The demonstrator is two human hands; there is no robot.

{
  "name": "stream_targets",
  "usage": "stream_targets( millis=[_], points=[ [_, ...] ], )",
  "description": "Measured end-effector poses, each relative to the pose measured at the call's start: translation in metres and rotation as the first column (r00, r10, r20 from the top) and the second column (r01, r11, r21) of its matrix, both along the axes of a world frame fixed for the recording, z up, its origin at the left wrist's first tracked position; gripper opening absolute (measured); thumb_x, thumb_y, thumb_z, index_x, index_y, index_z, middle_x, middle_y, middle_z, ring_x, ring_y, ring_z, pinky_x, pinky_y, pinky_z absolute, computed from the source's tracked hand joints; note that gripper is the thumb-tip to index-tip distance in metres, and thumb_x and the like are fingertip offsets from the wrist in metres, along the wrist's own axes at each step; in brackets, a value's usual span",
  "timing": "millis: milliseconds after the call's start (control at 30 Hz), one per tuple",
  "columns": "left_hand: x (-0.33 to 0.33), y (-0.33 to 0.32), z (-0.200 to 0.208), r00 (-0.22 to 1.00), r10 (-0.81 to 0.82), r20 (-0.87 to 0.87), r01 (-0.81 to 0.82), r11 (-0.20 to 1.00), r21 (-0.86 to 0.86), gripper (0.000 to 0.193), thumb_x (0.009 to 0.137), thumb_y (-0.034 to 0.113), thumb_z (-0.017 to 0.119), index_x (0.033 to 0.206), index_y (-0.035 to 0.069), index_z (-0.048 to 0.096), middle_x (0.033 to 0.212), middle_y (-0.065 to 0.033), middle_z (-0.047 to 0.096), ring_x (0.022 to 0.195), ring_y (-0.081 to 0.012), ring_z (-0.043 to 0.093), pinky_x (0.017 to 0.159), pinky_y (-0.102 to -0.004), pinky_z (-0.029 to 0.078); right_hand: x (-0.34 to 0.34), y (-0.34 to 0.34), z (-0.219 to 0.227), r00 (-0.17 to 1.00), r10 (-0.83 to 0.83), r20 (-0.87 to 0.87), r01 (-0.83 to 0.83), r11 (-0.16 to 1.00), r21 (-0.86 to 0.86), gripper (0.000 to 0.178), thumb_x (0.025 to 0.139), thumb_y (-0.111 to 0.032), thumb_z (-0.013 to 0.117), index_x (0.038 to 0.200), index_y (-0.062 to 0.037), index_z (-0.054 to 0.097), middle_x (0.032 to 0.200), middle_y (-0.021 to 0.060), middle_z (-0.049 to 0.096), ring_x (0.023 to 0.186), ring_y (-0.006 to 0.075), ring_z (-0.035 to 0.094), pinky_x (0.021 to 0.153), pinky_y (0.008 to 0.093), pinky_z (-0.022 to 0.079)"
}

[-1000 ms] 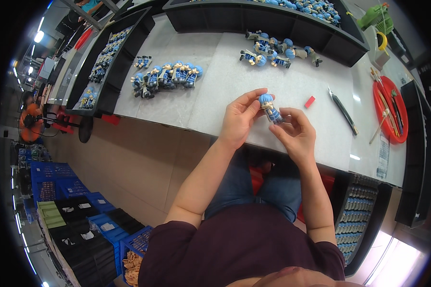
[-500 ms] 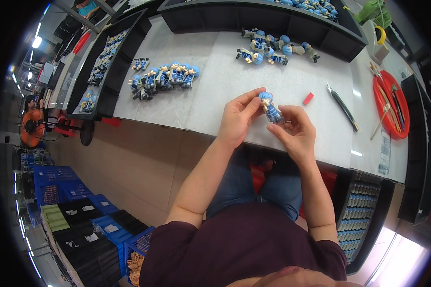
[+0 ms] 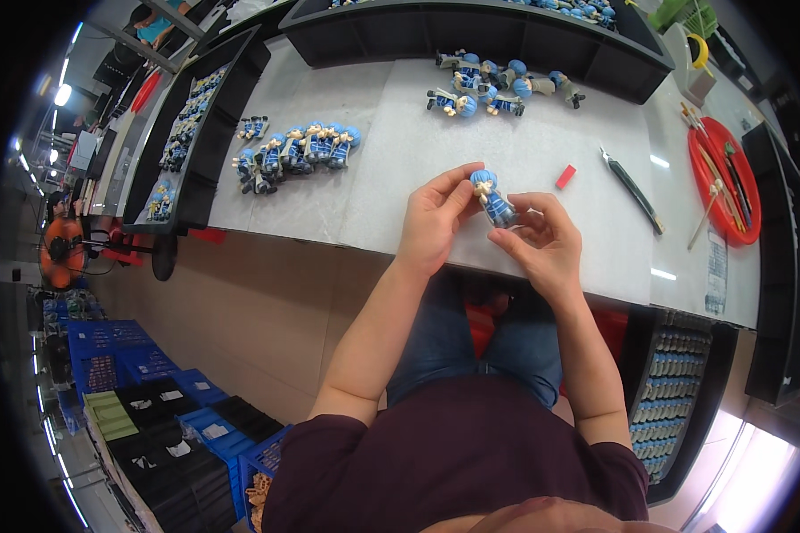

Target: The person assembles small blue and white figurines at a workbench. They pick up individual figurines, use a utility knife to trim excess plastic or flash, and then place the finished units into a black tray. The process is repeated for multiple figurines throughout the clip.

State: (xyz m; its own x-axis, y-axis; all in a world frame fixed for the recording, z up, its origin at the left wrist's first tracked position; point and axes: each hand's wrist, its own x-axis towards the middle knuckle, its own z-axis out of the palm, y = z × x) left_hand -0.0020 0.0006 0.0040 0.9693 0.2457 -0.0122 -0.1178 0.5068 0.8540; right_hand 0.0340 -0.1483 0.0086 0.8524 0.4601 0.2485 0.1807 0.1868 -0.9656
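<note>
Between my two hands, above the table's near edge, is a small blue-haired figurine (image 3: 492, 197) in a blue outfit, tilted with its head toward the left. My left hand (image 3: 437, 218) pinches it by the head with thumb and fingers. At the lower end, my right hand (image 3: 542, 238) closes thumb and fingers around its feet. Past my right hand lie a small red block (image 3: 566, 177) and a dark pen-like craft knife (image 3: 631, 190). A row of similar figurines (image 3: 298, 151) lies at the left, and a loose cluster of others (image 3: 498, 84) at the back.
Black trays of figurines stand at the back (image 3: 471, 40), at the left (image 3: 206, 169) and low at the right (image 3: 631, 382). A red dish (image 3: 748, 233) with brushes and tools sits at the right, near a tape dispenser (image 3: 698, 75). Blue crates (image 3: 138, 342) stand on the floor.
The figurine has stayed in both hands, with almost the same grip. The whole view has shifted slightly; nothing on the table has been moved.
</note>
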Motion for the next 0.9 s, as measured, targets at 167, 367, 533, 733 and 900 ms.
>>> stream_targets(
  millis=[167, 367, 533, 733, 900],
  points=[
    [0.0006, -0.0007, 0.0009, 1.0, -0.005, 0.009, 0.005, 1.0, 0.012, 0.028, 0.091, 0.007, 0.041, 0.116, -0.004, 0.047, 0.109, -0.0185, 0.055, 0.095, -0.0213, 0.058, 0.085, -0.0319, 0.047, 0.0015, -0.0021, -0.0008, 1.0, 0.006, 0.02, -0.006, 1.0, -0.011, 0.039, 0.067, 0.001, 0.072, 0.102, -0.0005, 0.055, 0.099, 0.0053, 0.052, 0.083, 0.0109, 0.055, 0.065, 0.0203, 0.05],
    [0.0001, -0.0006, 0.0006, 1.0, -0.009, 0.024, 0.009, 1.0, 0.003, 0.028, 0.09, 0.005, 0.041, 0.116, -0.004, 0.047, 0.11, -0.0187, 0.055, 0.095, -0.0221, 0.058, 0.085, -0.0321, 0.047, 0.0019, -0.0022, -0.0018, 0.999, 0.012, 0.045, -0.011, 1.0, -0.023, 0.04, 0.066, 0.002, 0.072, 0.103, -0.0008, 0.056, 0.1, 0.0054, 0.051, 0.086, 0.0116, 0.054, 0.068, 0.0207, 0.05],
    [0.0003, -0.0007, 0.0008, 1.0, -0.01, 0.024, 0.01, 1.0, -0.001, 0.028, 0.09, 0.005, 0.041, 0.117, -0.004, 0.046, 0.11, -0.0188, 0.055, 0.095, -0.0218, 0.058, 0.085, -0.0322, 0.047, 0.0016, -0.0022, -0.0009, 0.999, 0.009, 0.045, -0.008, 1.0, -0.027, 0.039, 0.067, 0.002, 0.071, 0.103, -0.0002, 0.056, 0.1, 0.0056, 0.051, 0.086, 0.0118, 0.055, 0.069, 0.0211, 0.05],
    [-0.0004, -0.0001, -0.0007, 1.0, 0.022, 0.016, -0.022, 1.0, -0.001, 0.03, 0.089, 0.008, 0.047, 0.117, -0.001, 0.049, 0.103, -0.0134, 0.059, 0.091, -0.0184, 0.058, 0.083, -0.0312, 0.048, 0.0023, -0.0032, -0.0059, 1.0, 0.019, -0.015, -0.019, 1.0, 0.01, 0.035, 0.074, -0.002, 0.067, 0.106, 0.0016, 0.053, 0.099, 0.007, 0.051, 0.086, 0.0123, 0.056, 0.071, 0.0234, 0.051],
    [-0.0015, -0.0014, 0.0035, 0.999, 0.02, 0.035, -0.02, 1.0, -0.007, 0.031, 0.088, 0.01, 0.051, 0.116, -0.001, 0.05, 0.099, -0.0104, 0.06, 0.09, -0.0163, 0.058, 0.082, -0.0317, 0.048, 0.0018, -0.0023, -0.0019, 0.99, 0.013, -0.144, -0.009, 0.999, 0.031, 0.035, 0.082, -0.007, 0.061, 0.112, 0.0053, 0.049, 0.096, 0.0094, 0.054, 0.085, 0.0135, 0.058, 0.073, 0.0257, 0.051]
  ],
)
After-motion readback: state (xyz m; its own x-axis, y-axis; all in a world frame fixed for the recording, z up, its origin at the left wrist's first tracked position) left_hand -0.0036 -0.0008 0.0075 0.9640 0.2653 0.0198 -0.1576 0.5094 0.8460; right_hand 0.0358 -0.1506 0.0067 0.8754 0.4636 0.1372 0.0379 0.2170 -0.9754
